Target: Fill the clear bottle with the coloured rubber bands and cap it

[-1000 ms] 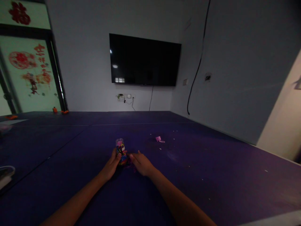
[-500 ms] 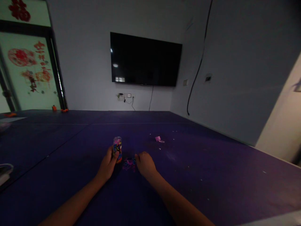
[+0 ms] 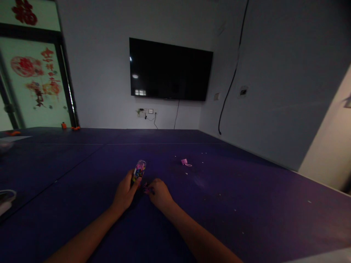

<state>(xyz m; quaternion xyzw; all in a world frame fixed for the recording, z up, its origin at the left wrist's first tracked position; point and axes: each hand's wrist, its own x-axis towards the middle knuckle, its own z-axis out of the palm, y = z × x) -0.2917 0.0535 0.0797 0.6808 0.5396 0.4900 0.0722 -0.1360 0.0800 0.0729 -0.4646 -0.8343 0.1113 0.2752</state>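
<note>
A clear jar [image 3: 139,171] filled with small colourful pieces leans to the right in my left hand [image 3: 126,190], whose fingers wrap round its lower part. Just right of it, my right hand [image 3: 159,193] is closed, with its fingertips on a small bunch of pink and dark strands [image 3: 147,190]. Part of the bunch is hidden by the fingers. Both hands are low over the dark purple surface [image 3: 170,226].
A pink tag with a loop [image 3: 184,162] lies beyond my right hand, among small pale specks. At the far left edge sits a white object [image 3: 5,206]. Orange items [image 3: 75,128] are by the door, and a television [image 3: 170,69] hangs on the wall.
The jar has tipped to the right in my left hand. My right hand has moved left towards it, and the strands are gathered closer to its fingertips.
</note>
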